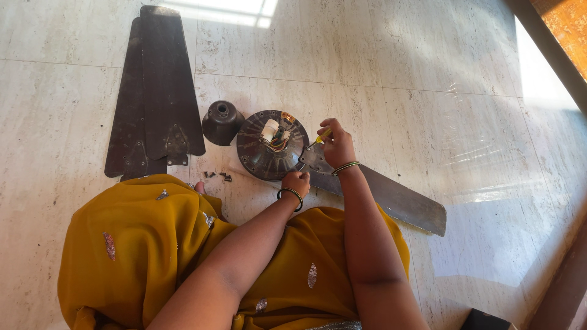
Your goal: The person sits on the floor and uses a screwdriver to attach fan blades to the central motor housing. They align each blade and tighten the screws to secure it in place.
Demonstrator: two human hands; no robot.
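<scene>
A dark brown ceiling fan motor (263, 153) lies on the floor in front of me, with coloured wires and a white part showing at its centre. One fan blade (397, 198) is attached at its right side and stretches toward the lower right. My right hand (336, 145) grips a small yellow-handled screwdriver (320, 138) with its tip at the blade's bracket beside the motor. My left hand (296, 182) presses on the motor's near rim where the blade joins it.
Two loose fan blades (156, 98) lie stacked to the left. A dark bell-shaped canopy cover (221, 122) stands next to the motor. Several small screws (219, 176) lie on the marble floor (428, 73). My yellow garment (134, 244) covers my knees. A wooden door edge (565, 24) is at the upper right.
</scene>
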